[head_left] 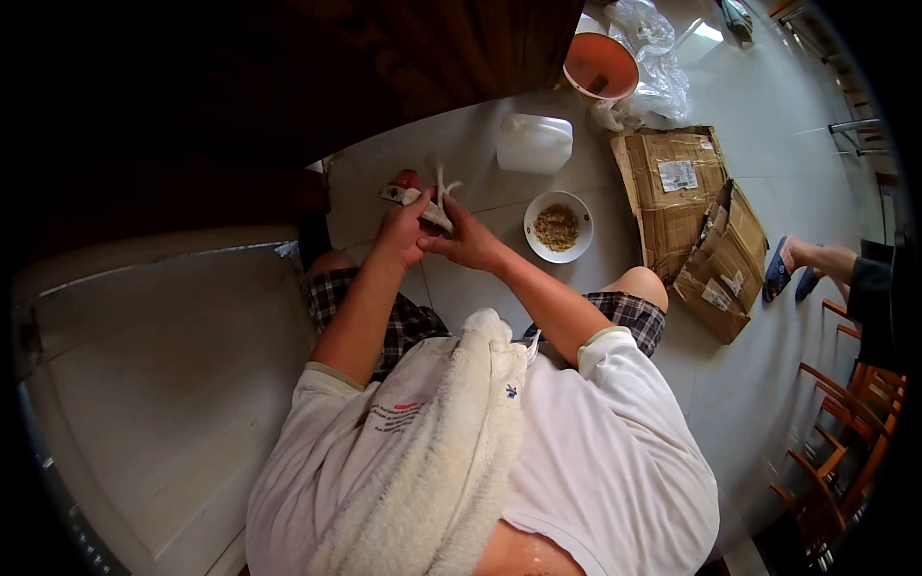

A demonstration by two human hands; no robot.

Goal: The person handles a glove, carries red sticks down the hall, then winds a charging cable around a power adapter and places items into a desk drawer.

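Held low between my knees, my left hand (401, 230) and my right hand (468, 238) are close together, with fingers curled around a pale, strip-like thing (438, 215). Thin white ends (442, 180) stick up beyond the fingers; what it is cannot be made out. Just past my left fingers is a small red and white item (403, 182), partly hidden; I cannot tell whether that hand touches it. To the right of my right hand, a white bowl (576, 252) on the floor contains brown crumbly stuff (556, 228).
A translucent plastic jug (534, 144) stands beyond the bowl. Flattened cardboard (672, 216) lies to the right, below an orange-red basin (601, 65) and clear plastic wrap (658, 58). Dark wooden furniture (432, 67) overhangs ahead. Another person's sandalled foot (780, 269) and wooden chairs (836, 432) are at right.
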